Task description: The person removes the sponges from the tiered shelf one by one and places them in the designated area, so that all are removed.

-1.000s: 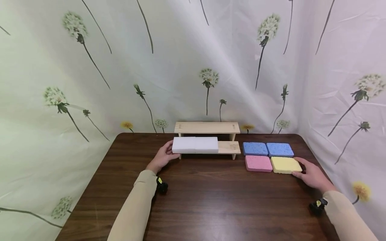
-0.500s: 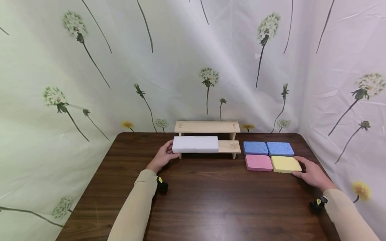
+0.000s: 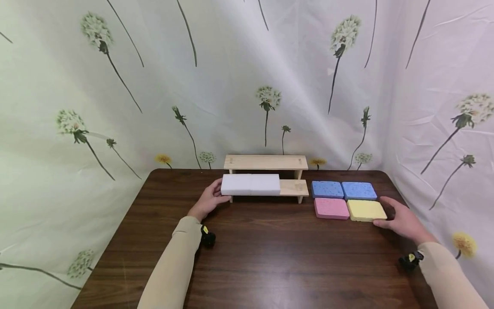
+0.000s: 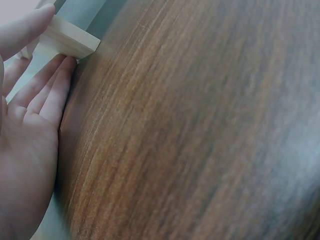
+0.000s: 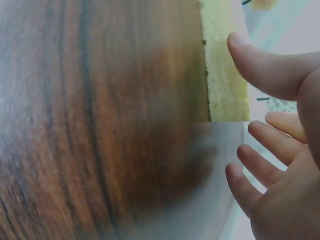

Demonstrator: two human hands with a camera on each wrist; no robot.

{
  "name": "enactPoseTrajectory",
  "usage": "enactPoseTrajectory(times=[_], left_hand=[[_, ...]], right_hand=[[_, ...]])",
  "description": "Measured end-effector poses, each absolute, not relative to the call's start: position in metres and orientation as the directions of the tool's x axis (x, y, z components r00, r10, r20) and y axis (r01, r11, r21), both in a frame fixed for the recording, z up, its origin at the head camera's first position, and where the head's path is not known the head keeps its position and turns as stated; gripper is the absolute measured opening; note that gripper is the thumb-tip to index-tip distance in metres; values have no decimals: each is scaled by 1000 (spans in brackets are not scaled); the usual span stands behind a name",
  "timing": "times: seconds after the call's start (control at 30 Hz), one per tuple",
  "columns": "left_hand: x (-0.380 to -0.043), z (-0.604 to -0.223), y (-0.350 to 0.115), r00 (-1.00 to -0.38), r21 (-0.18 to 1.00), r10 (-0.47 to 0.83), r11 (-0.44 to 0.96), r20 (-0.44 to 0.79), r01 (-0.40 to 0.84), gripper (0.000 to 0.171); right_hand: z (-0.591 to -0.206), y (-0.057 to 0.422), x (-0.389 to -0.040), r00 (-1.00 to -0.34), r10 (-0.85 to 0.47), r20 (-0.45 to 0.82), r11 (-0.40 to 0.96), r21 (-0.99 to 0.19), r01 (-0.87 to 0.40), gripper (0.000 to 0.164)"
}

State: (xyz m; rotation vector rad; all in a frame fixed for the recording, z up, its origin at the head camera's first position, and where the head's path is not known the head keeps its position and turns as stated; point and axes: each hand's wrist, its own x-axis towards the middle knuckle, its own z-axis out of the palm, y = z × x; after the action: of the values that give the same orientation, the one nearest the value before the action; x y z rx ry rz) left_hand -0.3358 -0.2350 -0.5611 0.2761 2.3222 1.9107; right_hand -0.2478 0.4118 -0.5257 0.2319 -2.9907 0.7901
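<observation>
Two white rectangular foam sponges (image 3: 251, 184) lie end to end on the lower step of a pale wooden two-tier stand (image 3: 294, 187). My left hand (image 3: 209, 198) holds the left end of the left one, thumb at its front edge; in the left wrist view its lower fingers stretch toward a wooden leg (image 4: 72, 40) of the stand. On the right, a yellow sponge (image 3: 366, 210) lies flat on the table. Beside its right end is my right hand (image 3: 403, 221), fingers spread apart and thumb near the front corner of the sponge.
A pink sponge (image 3: 331, 208) lies left of the yellow one, with two blue sponges, one a left blue sponge (image 3: 327, 189) and one a right blue sponge (image 3: 359, 191), behind them. The stand's upper step (image 3: 266, 162) is near the flower-printed curtain (image 3: 231, 86) behind the dark wooden table (image 3: 270, 257).
My right hand has loosened from the yellow sponge, its fingers spreading and shifting slightly right. The left hand and the sponges stay where they were.
</observation>
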Motion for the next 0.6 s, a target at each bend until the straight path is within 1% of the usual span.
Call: enactPoseTrajectory(times=[0.2, 0.37, 0.6], left_hand=[[-337, -561, -235, -976, 980, 215, 191, 19, 61, 82], [-333, -555, -234, -976, 982, 217, 187, -1, 41, 83], [-336, -559, -233, -975, 982, 220, 188, -21, 21, 83]], right_hand=[[-510, 401, -247, -990, -117, 84, 828, -542, -144, 106], [-496, 380, -249, -989, -114, 91, 784, -604, -146, 100], [-487, 348, -253, -982, -152, 115, 780, -596, -191, 91]])
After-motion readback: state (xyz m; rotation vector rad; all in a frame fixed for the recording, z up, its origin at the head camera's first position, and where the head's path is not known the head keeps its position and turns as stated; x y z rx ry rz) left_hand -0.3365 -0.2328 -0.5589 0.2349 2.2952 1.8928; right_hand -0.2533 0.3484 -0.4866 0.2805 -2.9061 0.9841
